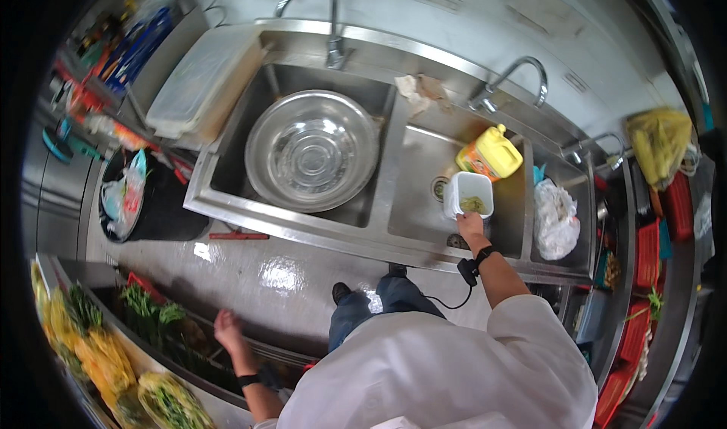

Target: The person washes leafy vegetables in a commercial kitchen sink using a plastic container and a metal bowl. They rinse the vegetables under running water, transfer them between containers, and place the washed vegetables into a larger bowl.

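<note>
My right hand (470, 225) grips the near rim of a white plastic tub (452, 196) in the middle sink basin (420, 162). Some greenish-yellow contents (472, 204) lie at the bottom of the tub. Just behind it, a yellow plastic jug (491, 150) with a printed label leans at a tilt. Left of the tub is a drain (439, 188). Well away from the sinks, my left hand (229, 328) hangs over the floor beside a low shelf with leafy green vegetables (149, 304). It is blurred, so its finger positions are unclear.
A large steel bowl (312, 150) sits in the left basin, and a white plastic bag (555, 219) in the right one. Faucets (335, 48) rise behind. A lidded plastic box (199, 82) and black bin (164, 202) stand left. Red baskets (647, 253) line the right.
</note>
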A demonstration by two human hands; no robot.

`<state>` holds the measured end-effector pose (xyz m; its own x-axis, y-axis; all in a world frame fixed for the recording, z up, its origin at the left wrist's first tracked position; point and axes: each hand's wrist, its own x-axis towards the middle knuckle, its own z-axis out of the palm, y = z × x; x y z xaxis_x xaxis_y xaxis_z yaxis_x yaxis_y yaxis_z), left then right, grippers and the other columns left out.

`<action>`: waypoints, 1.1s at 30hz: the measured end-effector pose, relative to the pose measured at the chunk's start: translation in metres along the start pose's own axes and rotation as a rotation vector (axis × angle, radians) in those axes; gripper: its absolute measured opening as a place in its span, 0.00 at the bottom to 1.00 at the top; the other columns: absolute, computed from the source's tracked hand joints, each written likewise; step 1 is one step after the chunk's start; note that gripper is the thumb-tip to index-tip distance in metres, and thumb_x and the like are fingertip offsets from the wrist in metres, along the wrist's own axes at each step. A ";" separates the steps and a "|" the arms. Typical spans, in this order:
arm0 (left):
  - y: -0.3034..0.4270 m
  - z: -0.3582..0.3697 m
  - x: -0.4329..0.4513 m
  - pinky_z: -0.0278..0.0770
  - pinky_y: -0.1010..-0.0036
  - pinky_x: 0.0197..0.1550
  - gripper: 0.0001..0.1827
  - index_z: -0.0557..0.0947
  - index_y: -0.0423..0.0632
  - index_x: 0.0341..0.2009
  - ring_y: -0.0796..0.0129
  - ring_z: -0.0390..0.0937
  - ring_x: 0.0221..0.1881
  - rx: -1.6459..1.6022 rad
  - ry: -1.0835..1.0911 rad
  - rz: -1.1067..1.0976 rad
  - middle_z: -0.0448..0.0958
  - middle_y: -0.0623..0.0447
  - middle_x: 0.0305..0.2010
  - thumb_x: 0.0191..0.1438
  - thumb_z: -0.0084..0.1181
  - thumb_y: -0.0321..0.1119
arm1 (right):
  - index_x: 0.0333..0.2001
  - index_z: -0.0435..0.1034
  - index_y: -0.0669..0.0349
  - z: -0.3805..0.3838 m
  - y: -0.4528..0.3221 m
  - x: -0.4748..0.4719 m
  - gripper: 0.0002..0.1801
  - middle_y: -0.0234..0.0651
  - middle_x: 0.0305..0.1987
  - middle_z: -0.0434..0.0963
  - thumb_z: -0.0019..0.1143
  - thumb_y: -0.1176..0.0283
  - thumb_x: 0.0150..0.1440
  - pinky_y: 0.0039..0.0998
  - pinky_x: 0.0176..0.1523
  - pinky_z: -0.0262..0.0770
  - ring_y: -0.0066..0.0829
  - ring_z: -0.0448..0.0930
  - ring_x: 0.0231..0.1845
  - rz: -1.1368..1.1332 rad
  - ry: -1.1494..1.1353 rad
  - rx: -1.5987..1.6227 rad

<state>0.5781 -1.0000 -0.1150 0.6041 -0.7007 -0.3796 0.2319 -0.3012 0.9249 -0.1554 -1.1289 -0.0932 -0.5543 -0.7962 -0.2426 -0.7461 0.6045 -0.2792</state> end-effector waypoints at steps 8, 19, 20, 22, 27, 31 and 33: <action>0.046 0.319 -0.157 0.74 0.78 0.39 0.13 0.78 0.41 0.46 0.73 0.76 0.36 0.684 -0.917 0.290 0.80 0.51 0.40 0.54 0.54 0.26 | 0.41 0.72 0.63 0.012 0.077 0.073 0.16 0.53 0.44 0.75 0.47 0.67 0.51 0.42 0.51 0.69 0.51 0.74 0.47 -0.103 -0.186 -0.057; 0.008 0.529 -0.274 0.76 0.71 0.38 0.13 0.78 0.41 0.44 0.60 0.78 0.35 0.818 -1.256 0.360 0.78 0.45 0.39 0.53 0.55 0.30 | 0.31 0.75 0.66 0.081 0.134 0.176 0.14 0.53 0.36 0.77 0.48 0.67 0.48 0.44 0.47 0.72 0.51 0.77 0.41 -0.374 -0.577 -0.273; -0.001 0.542 -0.278 0.76 0.71 0.38 0.15 0.77 0.42 0.46 0.62 0.77 0.36 0.883 -1.278 0.333 0.78 0.46 0.40 0.54 0.54 0.32 | 0.27 0.76 0.68 0.073 0.128 0.177 0.15 0.54 0.33 0.77 0.48 0.66 0.48 0.43 0.45 0.73 0.51 0.77 0.38 -0.391 -0.547 -0.197; -0.022 0.573 -0.283 0.75 0.72 0.38 0.17 0.75 0.45 0.52 0.66 0.76 0.39 0.910 -1.332 0.289 0.77 0.48 0.43 0.58 0.51 0.35 | 0.27 0.75 0.68 0.044 0.112 0.170 0.16 0.54 0.33 0.77 0.48 0.65 0.47 0.44 0.43 0.72 0.53 0.77 0.37 -0.256 -0.431 0.087; -0.068 0.668 -0.291 0.73 0.69 0.45 0.26 0.68 0.47 0.58 0.63 0.73 0.46 0.505 -0.871 -0.554 0.74 0.51 0.48 0.62 0.41 0.50 | 0.33 0.72 0.67 -0.064 0.073 0.125 0.17 0.38 0.27 0.77 0.50 0.61 0.55 0.36 0.35 0.73 0.31 0.78 0.30 -0.274 -0.524 0.825; -0.081 0.703 -0.267 0.71 0.65 0.48 0.20 0.72 0.49 0.52 0.61 0.72 0.47 -0.215 -1.013 -0.925 0.72 0.51 0.51 0.63 0.40 0.47 | 0.35 0.70 0.66 -0.094 0.051 0.122 0.14 0.40 0.29 0.76 0.47 0.64 0.55 0.30 0.37 0.71 0.31 0.76 0.30 -0.368 -0.395 1.010; -0.087 0.703 -0.251 0.72 0.64 0.40 0.12 0.74 0.51 0.46 0.61 0.72 0.46 -0.188 -0.950 -0.771 0.74 0.53 0.48 0.62 0.40 0.38 | 0.37 0.69 0.65 -0.097 0.055 0.155 0.13 0.36 0.32 0.75 0.48 0.65 0.56 0.28 0.38 0.71 0.30 0.75 0.31 -0.364 -0.184 1.099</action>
<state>-0.1295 -1.2522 -0.1138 -0.5134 -0.5966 -0.6169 0.4351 -0.8005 0.4121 -0.3183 -1.2215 -0.0556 -0.2453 -0.9654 -0.0883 -0.0798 0.1109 -0.9906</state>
